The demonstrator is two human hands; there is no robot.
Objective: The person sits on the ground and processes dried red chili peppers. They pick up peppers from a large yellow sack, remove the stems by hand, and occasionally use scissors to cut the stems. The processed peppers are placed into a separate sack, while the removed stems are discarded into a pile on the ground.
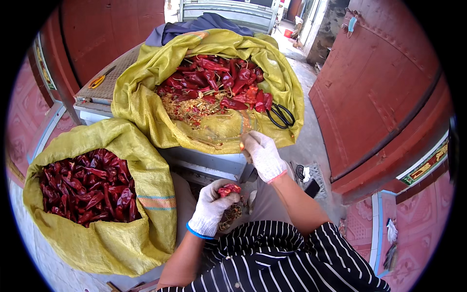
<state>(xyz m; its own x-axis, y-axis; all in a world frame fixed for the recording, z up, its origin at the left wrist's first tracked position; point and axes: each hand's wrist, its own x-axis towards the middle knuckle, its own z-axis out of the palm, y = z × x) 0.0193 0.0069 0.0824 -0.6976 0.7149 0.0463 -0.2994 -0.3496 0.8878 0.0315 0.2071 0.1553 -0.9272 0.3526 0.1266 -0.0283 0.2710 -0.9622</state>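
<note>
My left hand (212, 206), in a white knit glove with a blue cuff, is closed around a dried red chili pepper (228, 190). To its upper right, my right hand (264, 156), in a white glove with a pink cuff, has its fingers pinched together. A small yellowish bit shows at those fingertips, too small to name. Just beyond lies an opened yellow woven sack (214, 137) bearing a heap of red chilies (209, 78) and scattered pale seeds (194, 108). Black-handled scissors (280, 117) rest on its right side.
A second yellow sack (97, 248), full of dark red chilies (90, 187), stands at the left. Orange-handled pliers or cutters (97, 81) lie on the surface behind. A red door (374, 92) stands to the right, and a phone-like dark slab (312, 188) lies low near my right arm.
</note>
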